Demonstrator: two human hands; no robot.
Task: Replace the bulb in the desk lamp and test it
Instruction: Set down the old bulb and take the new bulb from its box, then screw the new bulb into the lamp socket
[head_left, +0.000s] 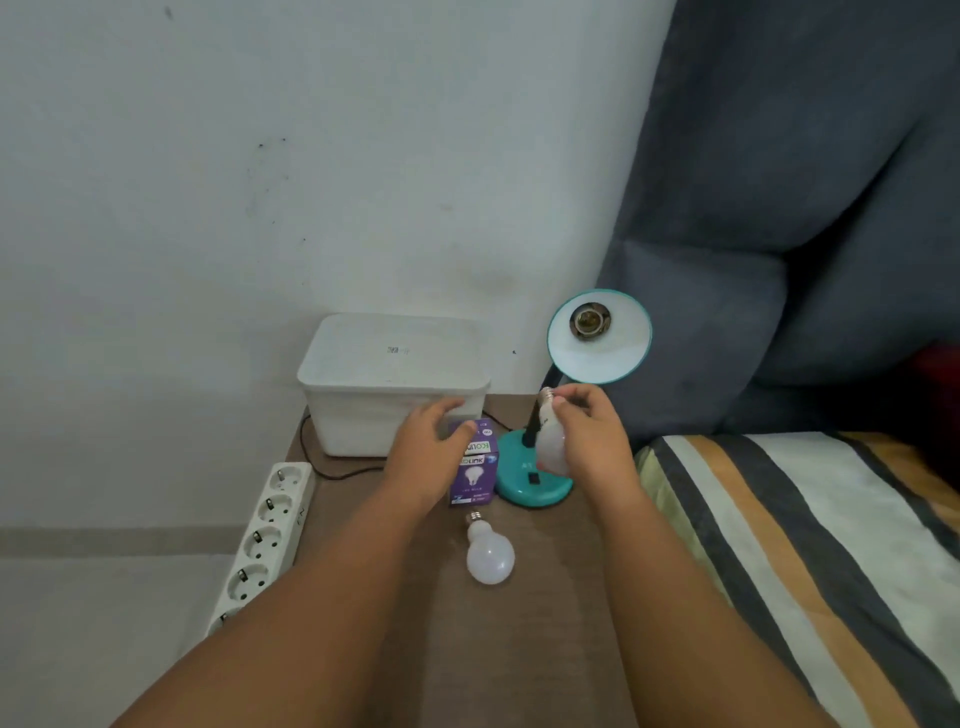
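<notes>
While the desk lamp (537, 475) stood at the back right of the brown tabletop (545, 623) with its one teal shade (600, 336) tipped toward the camera and its single socket (589, 319) bare, two bulbs were in view. One bulb (551, 441) was grasped in the right hand (592, 441), the fingers curled around its white globe and the thumb and forefinger pinching near the metal screw base, which pointed up toward the shade; this bulb sat in front of the lamp's black neck, just below the shade and clear of the socket. The second bulb (488, 553) lay loose on the tabletop, its screw base pointing away from the person, just in front of the one purple bulb box (475, 470). The box stood upright, just beside the lamp's round teal base. The left hand (431, 447) rested on the box's top, its fingers loosely spread and curved over the upper edge and its thumb against the box's top, pressing rather than clenched. Behind the box sat one white lidded container (392, 382) against the wall, with a dark cord (332, 470) running around its left side. One white power strip (265, 540) lay along the tabletop's left edge, five of its sockets showing. To the right lay striped bedding (810, 545) below a grey upholstered headboard (805, 182).
</notes>
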